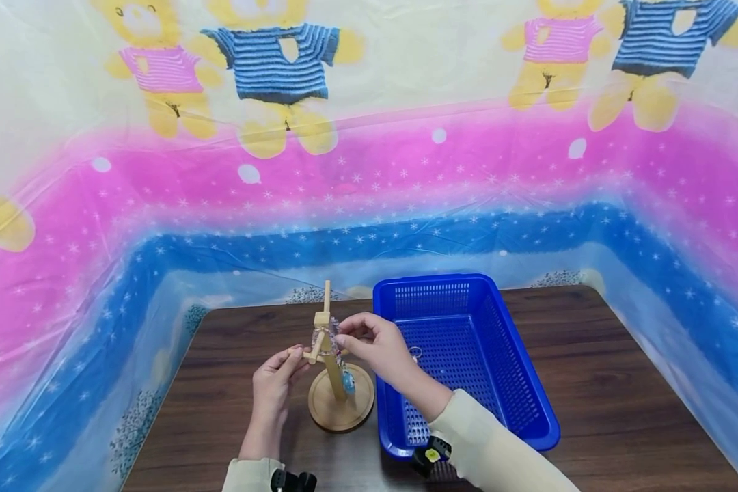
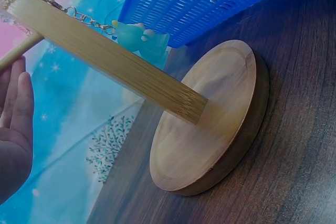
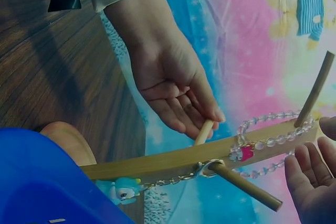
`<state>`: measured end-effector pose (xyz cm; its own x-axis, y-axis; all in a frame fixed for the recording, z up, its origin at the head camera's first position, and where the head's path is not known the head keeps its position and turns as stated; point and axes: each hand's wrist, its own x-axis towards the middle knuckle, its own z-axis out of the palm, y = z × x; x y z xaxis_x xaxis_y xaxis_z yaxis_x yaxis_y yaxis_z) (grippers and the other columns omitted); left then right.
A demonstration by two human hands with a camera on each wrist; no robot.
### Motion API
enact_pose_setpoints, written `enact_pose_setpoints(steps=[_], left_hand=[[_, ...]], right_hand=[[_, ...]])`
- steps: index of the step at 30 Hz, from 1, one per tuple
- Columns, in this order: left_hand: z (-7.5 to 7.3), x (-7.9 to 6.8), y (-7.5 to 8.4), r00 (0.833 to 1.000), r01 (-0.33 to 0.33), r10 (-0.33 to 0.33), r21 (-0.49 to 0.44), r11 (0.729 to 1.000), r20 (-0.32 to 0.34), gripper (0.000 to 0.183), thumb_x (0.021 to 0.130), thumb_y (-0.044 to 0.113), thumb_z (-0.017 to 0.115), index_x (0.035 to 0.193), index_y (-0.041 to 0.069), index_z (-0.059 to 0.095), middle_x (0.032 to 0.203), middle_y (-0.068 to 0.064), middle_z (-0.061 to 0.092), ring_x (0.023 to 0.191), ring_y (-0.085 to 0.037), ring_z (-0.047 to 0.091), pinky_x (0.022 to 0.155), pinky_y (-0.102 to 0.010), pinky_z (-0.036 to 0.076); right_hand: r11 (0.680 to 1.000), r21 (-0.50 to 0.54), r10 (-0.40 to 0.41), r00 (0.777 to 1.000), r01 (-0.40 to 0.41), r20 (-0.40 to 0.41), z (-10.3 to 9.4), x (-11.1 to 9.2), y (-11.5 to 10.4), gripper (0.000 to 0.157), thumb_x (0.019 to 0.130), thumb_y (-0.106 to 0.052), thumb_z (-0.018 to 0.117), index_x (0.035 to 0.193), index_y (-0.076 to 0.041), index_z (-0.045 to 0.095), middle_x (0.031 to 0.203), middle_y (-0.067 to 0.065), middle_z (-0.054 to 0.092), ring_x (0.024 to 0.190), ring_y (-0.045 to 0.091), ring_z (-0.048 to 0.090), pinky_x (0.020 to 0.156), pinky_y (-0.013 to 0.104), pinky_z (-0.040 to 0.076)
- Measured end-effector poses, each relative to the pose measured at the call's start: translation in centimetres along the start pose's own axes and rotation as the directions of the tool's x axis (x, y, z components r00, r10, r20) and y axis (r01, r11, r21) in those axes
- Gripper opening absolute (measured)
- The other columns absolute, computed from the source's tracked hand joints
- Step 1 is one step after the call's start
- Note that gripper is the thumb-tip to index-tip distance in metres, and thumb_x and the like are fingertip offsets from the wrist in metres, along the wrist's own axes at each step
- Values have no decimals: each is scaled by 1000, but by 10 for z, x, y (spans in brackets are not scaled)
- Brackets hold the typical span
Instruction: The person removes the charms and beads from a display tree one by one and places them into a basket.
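A wooden peg stand (image 1: 337,383) with a round base (image 2: 210,145) stands upright on the table. My left hand (image 1: 273,383) pinches the end of one of its side pegs (image 3: 203,134) between thumb and fingers. A clear beaded bracelet (image 3: 273,141) with a pink and white charm loops over an upper peg. From another peg hangs a keychain with a light-blue figure (image 3: 119,190), its metal ring round the peg. My right hand (image 1: 378,345) is beside the upper post, thumb and fingers apart, fingertips right by the beads.
A blue perforated basket (image 1: 523,369) stands right of the stand, close to its base. Inside it lies a small ring-shaped item (image 1: 415,352). The dark wooden table (image 1: 615,396) backs onto a printed curtain (image 1: 406,236).
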<state>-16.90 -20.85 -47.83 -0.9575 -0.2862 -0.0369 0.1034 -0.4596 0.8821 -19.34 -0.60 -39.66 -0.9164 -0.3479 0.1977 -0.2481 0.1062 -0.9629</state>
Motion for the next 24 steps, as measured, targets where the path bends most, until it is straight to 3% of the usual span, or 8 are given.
enact_pose_setpoints(steps=[16, 24], left_hand=[[1, -1, 2, 1000, 21, -20, 28, 999, -19, 29, 100, -2, 61, 82, 17, 75, 79, 4, 80, 74, -2, 76, 75, -17, 65], [1, 0, 3, 1000, 19, -18, 18, 1000, -11, 33, 100, -2, 61, 79, 18, 76, 81, 5, 79, 75, -1, 76, 74, -16, 64]], right_hand=[[999, 40, 12, 1000, -11, -17, 11, 6, 8, 19, 94, -9, 73, 108, 3, 70, 108, 23, 73, 90, 13, 70, 78, 15, 61], [997, 81, 7, 1000, -5, -22, 17, 7, 8, 18, 94, -6, 72, 108, 5, 68, 109, 27, 72, 85, 5, 66, 73, 11, 57]])
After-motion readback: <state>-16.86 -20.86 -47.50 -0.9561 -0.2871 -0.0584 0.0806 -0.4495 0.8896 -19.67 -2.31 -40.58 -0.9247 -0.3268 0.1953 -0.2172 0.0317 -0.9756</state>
